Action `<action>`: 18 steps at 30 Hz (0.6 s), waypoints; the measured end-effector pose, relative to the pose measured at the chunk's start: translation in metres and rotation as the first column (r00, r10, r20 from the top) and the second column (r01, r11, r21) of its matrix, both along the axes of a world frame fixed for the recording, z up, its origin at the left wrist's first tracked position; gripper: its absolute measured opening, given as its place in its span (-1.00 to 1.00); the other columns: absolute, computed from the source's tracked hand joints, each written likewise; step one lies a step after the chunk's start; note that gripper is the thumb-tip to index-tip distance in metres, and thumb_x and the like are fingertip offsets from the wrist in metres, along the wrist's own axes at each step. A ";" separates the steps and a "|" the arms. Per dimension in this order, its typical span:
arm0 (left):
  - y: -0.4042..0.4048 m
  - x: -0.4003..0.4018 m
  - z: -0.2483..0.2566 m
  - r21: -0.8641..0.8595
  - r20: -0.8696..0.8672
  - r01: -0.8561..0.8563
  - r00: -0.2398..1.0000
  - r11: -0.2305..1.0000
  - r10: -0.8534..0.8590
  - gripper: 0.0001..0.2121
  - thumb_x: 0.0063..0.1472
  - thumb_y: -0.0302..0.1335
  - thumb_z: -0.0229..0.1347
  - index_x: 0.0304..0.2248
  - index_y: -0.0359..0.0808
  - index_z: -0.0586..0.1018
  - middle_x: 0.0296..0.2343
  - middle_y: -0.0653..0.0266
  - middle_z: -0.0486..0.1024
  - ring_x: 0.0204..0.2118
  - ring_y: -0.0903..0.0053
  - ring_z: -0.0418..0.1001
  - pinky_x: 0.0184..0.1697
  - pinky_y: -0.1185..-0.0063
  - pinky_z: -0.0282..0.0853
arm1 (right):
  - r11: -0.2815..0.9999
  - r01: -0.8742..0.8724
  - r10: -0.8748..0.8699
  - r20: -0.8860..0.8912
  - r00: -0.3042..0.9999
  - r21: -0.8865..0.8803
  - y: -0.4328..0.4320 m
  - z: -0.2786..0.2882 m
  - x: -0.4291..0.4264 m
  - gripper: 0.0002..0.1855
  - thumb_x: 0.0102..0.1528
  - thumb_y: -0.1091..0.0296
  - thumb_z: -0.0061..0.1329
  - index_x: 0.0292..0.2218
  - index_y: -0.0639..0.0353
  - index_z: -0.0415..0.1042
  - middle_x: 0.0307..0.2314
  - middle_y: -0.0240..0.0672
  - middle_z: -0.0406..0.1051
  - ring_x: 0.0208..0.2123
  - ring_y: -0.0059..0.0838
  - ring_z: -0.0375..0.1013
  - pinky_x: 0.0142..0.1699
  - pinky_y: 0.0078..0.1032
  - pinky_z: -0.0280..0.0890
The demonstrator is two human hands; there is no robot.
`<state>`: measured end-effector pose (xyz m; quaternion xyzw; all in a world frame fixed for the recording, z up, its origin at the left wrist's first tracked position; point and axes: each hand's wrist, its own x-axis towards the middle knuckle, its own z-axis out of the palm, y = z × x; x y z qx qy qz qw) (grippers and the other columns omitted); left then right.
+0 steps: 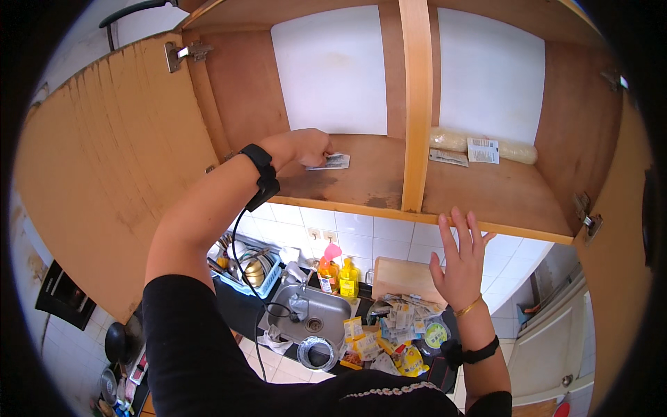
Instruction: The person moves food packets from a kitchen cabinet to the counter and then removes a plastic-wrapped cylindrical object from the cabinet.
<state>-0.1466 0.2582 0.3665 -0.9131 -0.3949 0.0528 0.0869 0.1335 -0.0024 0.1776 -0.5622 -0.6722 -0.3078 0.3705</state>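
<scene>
Inside the left compartment of an open wooden wall cabinet [359,180], my left hand [311,147] pinches a small white printed packet [337,161] at the compartment floor. Part of that packet is hidden under the fingers. My right hand [461,260] is raised at the cabinet's front edge, its fingers spread and holding nothing; whether the fingertips touch the edge I cannot tell. In the right compartment, two similar packets, one flat [448,157] and one propped up [483,150], lie by a long roll wrapped in clear plastic [516,151].
Cabinet doors stand open at left [104,156] and right [620,219], with a divider post [415,104] between compartments. Below are a steel sink [333,313], a blue dish rack [268,284], two yellow-orange bottles and a pile of packets [406,318]. A black cable [256,333] hangs from my left wrist.
</scene>
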 end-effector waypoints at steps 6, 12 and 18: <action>-0.049 -0.011 -0.013 -0.016 0.083 0.060 0.995 0.998 -0.059 -0.59 0.21 -0.52 0.01 0.05 -0.36 0.56 -0.04 -0.06 0.54 -0.03 0.17 0.50 0.05 0.44 0.40 | 0.999 -0.002 0.001 -0.015 1.000 -0.054 -0.024 -0.012 -0.004 -0.22 -0.02 0.49 0.05 0.25 -0.14 0.29 0.33 -0.25 0.01 0.36 0.01 -0.05 0.31 0.43 -0.29; -0.094 -0.031 -0.030 -0.096 0.311 0.159 0.943 0.983 -0.122 -0.58 0.33 -0.39 0.04 0.11 -0.42 0.47 -0.02 -0.06 0.53 0.02 0.17 0.49 0.11 0.47 0.38 | 0.989 -0.016 0.018 0.012 1.000 -0.149 -0.053 -0.031 -0.011 -0.24 -0.01 0.50 0.05 0.22 -0.20 0.32 0.33 -0.20 0.02 0.35 0.04 -0.05 0.28 0.48 -0.26; -0.142 -0.042 -0.049 0.109 0.357 0.261 0.890 0.959 -0.283 -0.57 0.28 -0.30 0.18 0.07 -0.35 0.52 -0.04 -0.03 0.55 -0.06 0.14 0.55 0.00 0.38 0.46 | 0.983 0.003 0.002 0.027 1.000 -0.186 -0.076 -0.035 -0.010 -0.25 -0.02 0.52 0.06 0.21 -0.19 0.33 0.32 -0.19 0.03 0.34 0.03 -0.02 0.27 0.48 -0.25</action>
